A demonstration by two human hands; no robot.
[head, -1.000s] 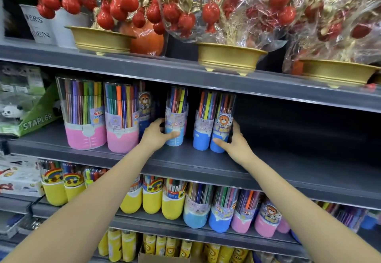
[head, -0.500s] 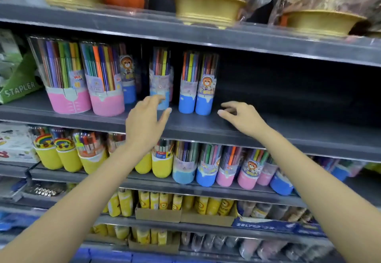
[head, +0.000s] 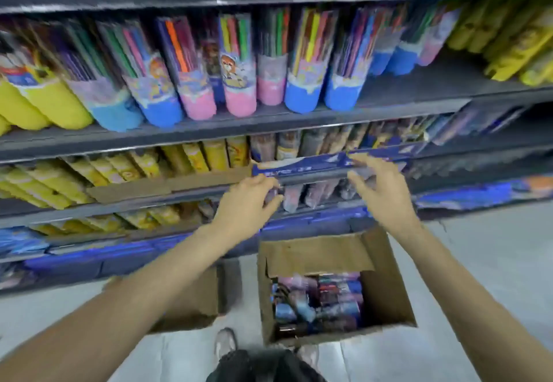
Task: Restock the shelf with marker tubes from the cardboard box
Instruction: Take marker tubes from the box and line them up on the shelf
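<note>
Cardboard box (head: 386,286): open on floor, just below hands, flaps up; sits in front of the shelving.
Tubes in box (head: 317,301): lying jumbled, blue/pink/dark ends showing; blurred, can't count. None picked up yet.
Left hand (head: 245,205): in air above the box, in front of a low shelf; fingers loosely bent, nothing held as far as blur allows.
Right hand (head: 380,190): same height, fingers spread & relaxed, nothing in it. Well apart from left hand.
Shelf (head: 269,125): row of upright tubes w/ blue, pink & yellow bases, packed close, some leaning.
Lower shelves: yellow tubes (head: 191,157) in a brown tray (head: 167,184), blue tray (head: 329,164) right of it w/ more tubes.
2nd box (head: 191,301): left of the main one, partly behind left arm; contents not visible.
Shoes (head: 226,344): just short of the box.
Step (my guess): reach down for next tubes.
Risks: tubes in box are heaped, so grabbing several at once could drop one; smooth plastic may slip. Shelf row is tight & leaning — pushing a new tube in could topple neighbours domino-style. Box flap may catch a wrist on the way in. Feet near box: could kick it.
</note>
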